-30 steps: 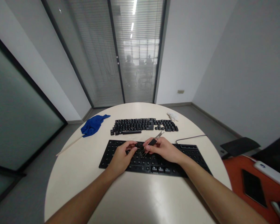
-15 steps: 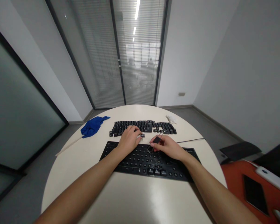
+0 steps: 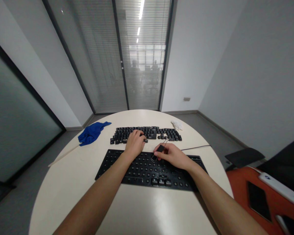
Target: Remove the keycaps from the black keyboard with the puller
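Observation:
My left hand (image 3: 135, 143) reaches over the near edge of the loose black keycaps (image 3: 131, 132). Its fingers are bent but apart, and the fingertips are at a single keycap (image 3: 146, 141) by the front row. In my right hand (image 3: 170, 152) is a keycap puller (image 3: 161, 148) with a black handle and thin wire loops at both ends. The puller is above a black keyboard (image 3: 140, 169), mostly stripped down to bare key posts. A few keycaps (image 3: 161, 182) sit on its near edge. My forearms hide parts of the keyboard.
A blue cloth (image 3: 91, 133) lies at the left beside a pale stick (image 3: 63, 156). White crumpled tissue (image 3: 176, 125) is at the back right. A black cable (image 3: 196, 147) runs off the round table (image 3: 147, 209). On an orange seat lie a phone (image 3: 259, 200) and a white power strip (image 3: 280, 187).
The view has shifted slightly, moving the table leftward in the picture. My left hand has moved a little to the right over the keycaps. My right hand keeps hold of the keycap puller.

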Action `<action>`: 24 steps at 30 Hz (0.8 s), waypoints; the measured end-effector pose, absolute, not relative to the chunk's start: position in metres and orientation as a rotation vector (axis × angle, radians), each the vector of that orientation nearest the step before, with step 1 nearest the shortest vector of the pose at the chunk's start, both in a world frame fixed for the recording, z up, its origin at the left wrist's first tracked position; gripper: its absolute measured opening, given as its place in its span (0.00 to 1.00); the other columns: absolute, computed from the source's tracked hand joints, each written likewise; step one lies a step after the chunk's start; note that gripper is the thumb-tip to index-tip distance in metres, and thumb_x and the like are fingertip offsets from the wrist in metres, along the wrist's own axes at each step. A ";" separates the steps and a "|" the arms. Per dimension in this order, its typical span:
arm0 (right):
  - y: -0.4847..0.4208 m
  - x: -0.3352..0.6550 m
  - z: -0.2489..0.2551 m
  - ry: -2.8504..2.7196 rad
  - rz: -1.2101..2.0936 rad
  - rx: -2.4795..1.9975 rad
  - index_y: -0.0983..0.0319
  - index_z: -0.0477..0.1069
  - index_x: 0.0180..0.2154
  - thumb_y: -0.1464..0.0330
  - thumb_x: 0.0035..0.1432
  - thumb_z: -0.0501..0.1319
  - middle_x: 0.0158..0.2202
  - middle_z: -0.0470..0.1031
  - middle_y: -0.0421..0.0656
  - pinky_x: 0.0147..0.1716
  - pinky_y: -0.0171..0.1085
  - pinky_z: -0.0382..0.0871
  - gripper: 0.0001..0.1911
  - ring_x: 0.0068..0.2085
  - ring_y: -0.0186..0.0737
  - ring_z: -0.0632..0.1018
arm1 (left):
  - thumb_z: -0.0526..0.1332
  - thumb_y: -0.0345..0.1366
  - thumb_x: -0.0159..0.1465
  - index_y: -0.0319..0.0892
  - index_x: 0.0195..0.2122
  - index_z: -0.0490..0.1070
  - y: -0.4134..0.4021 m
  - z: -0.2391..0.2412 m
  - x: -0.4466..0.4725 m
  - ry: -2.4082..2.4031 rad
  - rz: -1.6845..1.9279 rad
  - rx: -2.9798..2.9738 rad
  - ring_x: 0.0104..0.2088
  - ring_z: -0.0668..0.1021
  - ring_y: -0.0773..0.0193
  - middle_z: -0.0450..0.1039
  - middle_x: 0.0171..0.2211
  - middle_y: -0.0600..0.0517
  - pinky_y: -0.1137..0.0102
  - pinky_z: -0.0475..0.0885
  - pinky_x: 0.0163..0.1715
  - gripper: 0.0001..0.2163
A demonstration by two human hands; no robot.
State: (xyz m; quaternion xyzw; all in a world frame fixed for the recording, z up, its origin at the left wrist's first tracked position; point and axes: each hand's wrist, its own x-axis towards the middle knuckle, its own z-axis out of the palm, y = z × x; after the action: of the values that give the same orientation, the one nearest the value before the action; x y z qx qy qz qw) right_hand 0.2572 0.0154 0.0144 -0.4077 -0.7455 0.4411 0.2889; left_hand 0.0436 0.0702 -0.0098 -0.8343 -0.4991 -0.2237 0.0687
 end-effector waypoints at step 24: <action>0.006 0.254 0.019 -2.071 1.221 -1.026 0.65 0.77 0.33 0.50 0.60 0.60 0.26 0.76 0.43 0.30 0.34 0.70 0.23 0.28 0.37 0.76 | 0.63 0.31 0.62 0.43 0.42 0.77 0.065 -0.007 0.043 -1.475 -0.750 -2.539 0.50 0.69 0.51 0.74 0.45 0.46 0.58 0.68 0.50 0.07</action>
State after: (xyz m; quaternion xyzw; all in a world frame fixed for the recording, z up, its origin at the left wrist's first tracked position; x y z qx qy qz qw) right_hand 0.2541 0.0059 0.0193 -0.3788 -0.7648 0.4510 0.2610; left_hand 0.0425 0.0653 -0.0069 -0.8365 -0.4859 -0.2472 0.0557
